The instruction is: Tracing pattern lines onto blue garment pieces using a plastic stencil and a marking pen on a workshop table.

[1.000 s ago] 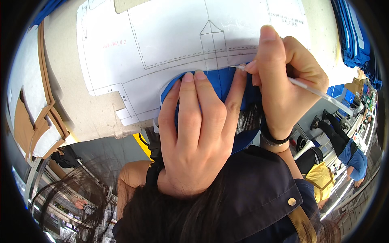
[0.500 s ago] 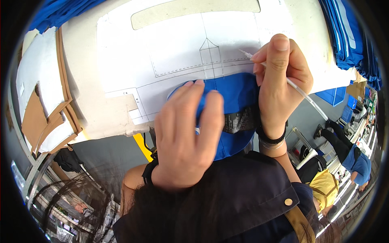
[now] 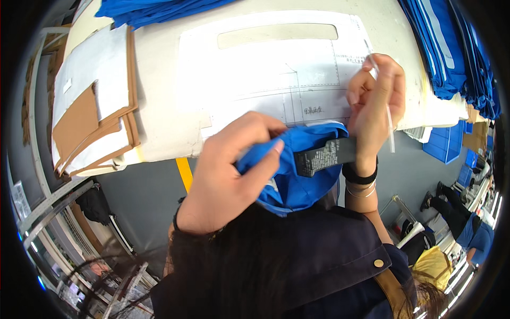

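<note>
Head cam: the blue fabric piece (image 3: 303, 186) sits at the near edge of the worktop (image 3: 159, 101), a bit R of its middle, part of it hanging past that edge twd the wearer. L hand (image 3: 226, 173) pinches the cloth's L side: thumb (image 3: 260, 173) on the wearer's side, bent index over the far side, tips close w/ bunched cloth btwn. Other L fingers mostly hidden, can't tell their grip. Rest of the cloth spreads R of the thumb tip.

Black label (image 3: 321, 158) w/ pale print lies on the cloth, clear of the L thumb tip; its R end runs to the heel of the R hand (image 3: 376, 106), contact unclear. R fingers are curled, gripping a thin pale stick (image 3: 391, 133), roughly upright in view & well off the cloth.

Past the cloth, white paper pattern (image 3: 244, 64) w/ drawn lines & a long slot lies mid-worktop. Cardboard pieces (image 3: 79, 119) stack at the L edge; blue cloth stacks lie along the far edge (image 3: 159, 11) & R edge (image 3: 435, 58).
</note>
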Demonstrator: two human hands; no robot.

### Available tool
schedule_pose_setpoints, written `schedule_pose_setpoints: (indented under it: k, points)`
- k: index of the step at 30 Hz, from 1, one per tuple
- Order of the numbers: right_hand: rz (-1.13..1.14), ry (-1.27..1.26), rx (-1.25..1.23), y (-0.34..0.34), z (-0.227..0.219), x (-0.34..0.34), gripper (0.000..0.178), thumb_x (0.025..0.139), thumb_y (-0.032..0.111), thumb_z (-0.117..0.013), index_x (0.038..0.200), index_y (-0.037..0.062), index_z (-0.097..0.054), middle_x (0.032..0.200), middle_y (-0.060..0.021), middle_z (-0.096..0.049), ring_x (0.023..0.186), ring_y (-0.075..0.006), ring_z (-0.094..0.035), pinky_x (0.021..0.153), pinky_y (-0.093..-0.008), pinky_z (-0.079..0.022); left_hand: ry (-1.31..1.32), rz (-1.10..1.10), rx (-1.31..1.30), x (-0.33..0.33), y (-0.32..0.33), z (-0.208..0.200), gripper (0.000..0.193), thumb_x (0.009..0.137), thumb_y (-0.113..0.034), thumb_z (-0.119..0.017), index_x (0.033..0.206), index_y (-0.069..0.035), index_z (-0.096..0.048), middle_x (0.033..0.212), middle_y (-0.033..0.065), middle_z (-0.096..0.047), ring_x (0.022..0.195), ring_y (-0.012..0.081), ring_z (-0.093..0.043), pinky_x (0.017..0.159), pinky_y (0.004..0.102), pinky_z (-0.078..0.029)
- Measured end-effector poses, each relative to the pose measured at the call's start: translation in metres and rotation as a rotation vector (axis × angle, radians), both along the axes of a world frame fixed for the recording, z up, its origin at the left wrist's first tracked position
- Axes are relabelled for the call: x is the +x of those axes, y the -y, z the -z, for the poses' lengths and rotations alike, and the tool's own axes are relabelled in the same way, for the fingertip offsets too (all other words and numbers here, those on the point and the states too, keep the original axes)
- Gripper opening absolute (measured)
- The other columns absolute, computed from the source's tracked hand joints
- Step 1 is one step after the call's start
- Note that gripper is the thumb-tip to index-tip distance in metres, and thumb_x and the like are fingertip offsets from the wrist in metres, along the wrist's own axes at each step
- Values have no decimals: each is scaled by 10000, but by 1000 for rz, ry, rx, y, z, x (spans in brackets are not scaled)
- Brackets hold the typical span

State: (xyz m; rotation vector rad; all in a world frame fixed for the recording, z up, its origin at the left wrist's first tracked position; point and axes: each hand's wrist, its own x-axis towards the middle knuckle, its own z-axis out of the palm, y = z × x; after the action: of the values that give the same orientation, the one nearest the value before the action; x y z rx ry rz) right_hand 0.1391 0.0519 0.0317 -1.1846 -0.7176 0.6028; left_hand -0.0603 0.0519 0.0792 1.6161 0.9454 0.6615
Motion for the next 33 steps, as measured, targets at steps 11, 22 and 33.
schedule_pose_setpoints:
  k: [11, 22, 33]
  points:
    - [-398, 557, 69, 51, -3, 12, 457, 863, 240, -717, 1191, -39, -564, 1059, -189, -667, 874, -235, -653, 665, -277, -522, 682, -770, -232, -16, -35, -15, 135, 846, 0, -609, 979, -13, -588, 880, 39, -645, 765, 95, -610, 713, 240, -495]
    - [-432, 471, -53, 45, -11, -35, 569, 765, -85, -686, 1309, -18, -535, 1115, -189, -657, 1036, -267, -645, 916, -340, -474, 783, -568, -477, 18, -11, -18, 112, 884, -39, -601, 969, -10, -536, 914, 47, -612, 796, 83, -590, 734, 242, -499]
    - [-257, -229, -37, 47, -12, -35, 224, 874, 1, -662, 1091, -38, -629, 882, -26, -667, 771, -40, -578, 670, -164, -425, 899, -364, -425, 27, 7, -20, 458, 839, -32, -610, 1268, 55, -477, 1152, 120, -597, 1100, 186, -570, 962, 313, -429]
